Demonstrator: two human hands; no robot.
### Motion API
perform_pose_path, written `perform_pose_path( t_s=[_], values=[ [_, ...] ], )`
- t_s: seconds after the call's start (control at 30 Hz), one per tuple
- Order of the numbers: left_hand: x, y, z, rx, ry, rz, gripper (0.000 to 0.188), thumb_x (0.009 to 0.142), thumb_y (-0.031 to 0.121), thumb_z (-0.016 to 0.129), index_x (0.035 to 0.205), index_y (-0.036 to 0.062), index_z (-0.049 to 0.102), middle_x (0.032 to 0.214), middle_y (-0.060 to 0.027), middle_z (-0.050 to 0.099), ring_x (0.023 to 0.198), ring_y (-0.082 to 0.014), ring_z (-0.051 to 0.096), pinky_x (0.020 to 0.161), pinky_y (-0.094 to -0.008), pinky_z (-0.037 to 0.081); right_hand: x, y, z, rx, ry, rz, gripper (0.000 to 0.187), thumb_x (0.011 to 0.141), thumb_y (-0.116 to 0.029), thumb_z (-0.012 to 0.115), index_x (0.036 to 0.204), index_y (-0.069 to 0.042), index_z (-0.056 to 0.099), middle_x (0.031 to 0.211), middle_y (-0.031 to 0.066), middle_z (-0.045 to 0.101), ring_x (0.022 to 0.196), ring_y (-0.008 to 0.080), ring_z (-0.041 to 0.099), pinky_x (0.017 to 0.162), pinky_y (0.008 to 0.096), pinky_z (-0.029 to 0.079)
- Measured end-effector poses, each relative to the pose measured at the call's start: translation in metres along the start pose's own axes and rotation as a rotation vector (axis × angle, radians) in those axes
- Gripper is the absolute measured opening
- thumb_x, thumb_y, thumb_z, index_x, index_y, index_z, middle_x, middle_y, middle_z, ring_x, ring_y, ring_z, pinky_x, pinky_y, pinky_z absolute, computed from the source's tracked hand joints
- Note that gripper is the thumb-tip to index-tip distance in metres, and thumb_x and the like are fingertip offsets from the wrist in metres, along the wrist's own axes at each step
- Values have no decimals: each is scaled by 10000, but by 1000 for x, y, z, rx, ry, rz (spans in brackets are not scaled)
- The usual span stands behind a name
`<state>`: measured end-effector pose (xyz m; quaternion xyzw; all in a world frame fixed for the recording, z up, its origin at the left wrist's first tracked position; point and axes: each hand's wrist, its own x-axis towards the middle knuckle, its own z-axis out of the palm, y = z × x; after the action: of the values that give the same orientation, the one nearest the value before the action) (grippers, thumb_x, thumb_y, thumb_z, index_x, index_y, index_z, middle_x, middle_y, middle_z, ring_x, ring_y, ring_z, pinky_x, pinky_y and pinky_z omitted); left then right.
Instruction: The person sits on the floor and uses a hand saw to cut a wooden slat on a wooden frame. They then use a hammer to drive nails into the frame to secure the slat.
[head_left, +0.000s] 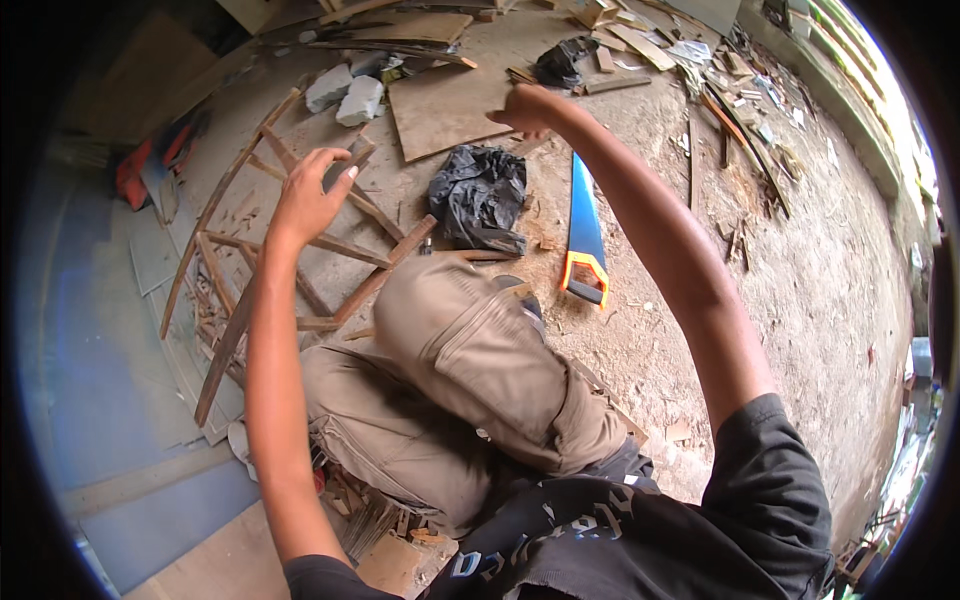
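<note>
My left hand (pixel 308 200) is closed around the upper end of a dark wooden frame (pixel 345 250), its thumb and fingers on either side of the wood. The frame is made of joined sticks and leans on the ground left of my knee. Out ahead, my right hand (pixel 527 112) hangs above the near edge of a plywood sheet (pixel 440 105). Its fingers are curled, and whatever they may hold is hidden. A handsaw (pixel 586 225) with a blue blade and an orange-and-black handle lies on the ground below my right forearm. Beside it sits a crumpled black plastic bag (pixel 480 195).
White broken blocks (pixel 358 100) lie beyond the frame. Another black bag (pixel 565 62) and wood scraps (pixel 640 45) are scattered at the far side. Long sticks (pixel 745 145) lie to the right. Flat panels (pixel 170 520) are at the left, and offcuts (pixel 390 530) lie beneath me.
</note>
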<state>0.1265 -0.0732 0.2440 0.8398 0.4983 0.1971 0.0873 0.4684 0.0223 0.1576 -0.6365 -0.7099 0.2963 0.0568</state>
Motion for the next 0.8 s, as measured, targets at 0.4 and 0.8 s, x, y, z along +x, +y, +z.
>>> perform_pose_path(
  t_s=[0.4,0.8],
  values=[
    [12,-111,32,-121,289,-494,392,925,365,582,1105,20,631,1145,-197,608,1137,-337,551,934,-411,431,45,113,238,193,194,-34,137,757,-175,605,787,-91,708,741,144,672,676,293,674,620,384,523],
    [-15,-150,17,-766,390,-896,593,968,423,502,1333,-42,458,1291,-201,550,1210,-277,524,977,-404,427,63,63,329,-19,305,5,229,780,-162,632,937,-5,578,1025,233,587,944,424,592,791,482,496]
  ],
)
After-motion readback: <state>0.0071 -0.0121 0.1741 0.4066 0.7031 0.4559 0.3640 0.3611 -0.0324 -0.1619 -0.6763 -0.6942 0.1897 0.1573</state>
